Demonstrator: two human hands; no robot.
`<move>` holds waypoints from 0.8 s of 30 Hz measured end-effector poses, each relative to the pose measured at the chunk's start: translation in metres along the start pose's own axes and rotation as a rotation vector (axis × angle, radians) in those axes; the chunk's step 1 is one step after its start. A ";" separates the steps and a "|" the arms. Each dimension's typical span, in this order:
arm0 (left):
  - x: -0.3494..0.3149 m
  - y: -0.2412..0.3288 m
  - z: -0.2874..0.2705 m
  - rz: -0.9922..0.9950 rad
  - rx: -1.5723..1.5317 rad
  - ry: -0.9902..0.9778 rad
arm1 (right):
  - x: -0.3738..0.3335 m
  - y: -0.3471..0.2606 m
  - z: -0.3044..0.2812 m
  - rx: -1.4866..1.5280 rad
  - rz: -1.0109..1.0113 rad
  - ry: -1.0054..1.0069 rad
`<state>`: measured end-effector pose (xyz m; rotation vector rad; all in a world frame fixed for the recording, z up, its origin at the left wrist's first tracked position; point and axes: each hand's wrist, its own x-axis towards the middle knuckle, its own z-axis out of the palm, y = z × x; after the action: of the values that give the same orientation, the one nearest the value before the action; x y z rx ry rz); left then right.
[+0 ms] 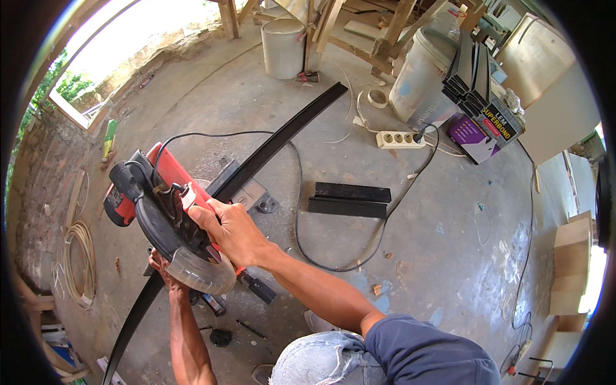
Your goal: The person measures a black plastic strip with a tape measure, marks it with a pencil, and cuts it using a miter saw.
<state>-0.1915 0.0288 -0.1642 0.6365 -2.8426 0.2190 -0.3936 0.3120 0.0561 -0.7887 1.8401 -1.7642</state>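
Note:
A red and black chop saw (pixel 149 218) with a clear blade guard (pixel 204 273) stands on the floor before me, to the left. My right hand (pixel 236 232) is closed around its red handle. Under the saw head runs a long black channel profile (pixel 292 135), its ends reaching to the far right and near left. My left hand (pixel 169 276) is at the profile's near part, beside the guard; its fingers appear to grip the profile but are partly hidden. The saw head covers where blade and profile meet.
Two short black profile pieces (pixel 350 200) lie right of the saw, inside a loop of black cord (pixel 298 221) leading to a white power strip (pixel 400 139). More profiles (pixel 471 74) rest on a purple box (pixel 478 138). Hand tools (pixel 260 289) and a tape measure (pixel 221 337) lie near my knees.

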 end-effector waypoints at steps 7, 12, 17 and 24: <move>0.011 0.030 -0.032 0.066 -0.037 0.149 | -0.012 0.022 -0.007 -0.019 -0.030 -0.009; 0.014 0.046 -0.053 -0.002 -0.149 0.043 | -0.012 0.025 -0.006 -0.006 -0.049 -0.009; 0.013 0.033 -0.036 0.001 -0.095 0.045 | 0.014 -0.003 0.002 0.000 -0.100 0.037; 0.017 0.049 -0.049 -0.056 -0.362 0.115 | 0.094 -0.070 0.004 0.000 -0.010 -0.176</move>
<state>-0.2189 0.0751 -0.1175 0.6003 -2.6511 -0.2545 -0.4526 0.2440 0.1309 -0.9239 1.7237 -1.6446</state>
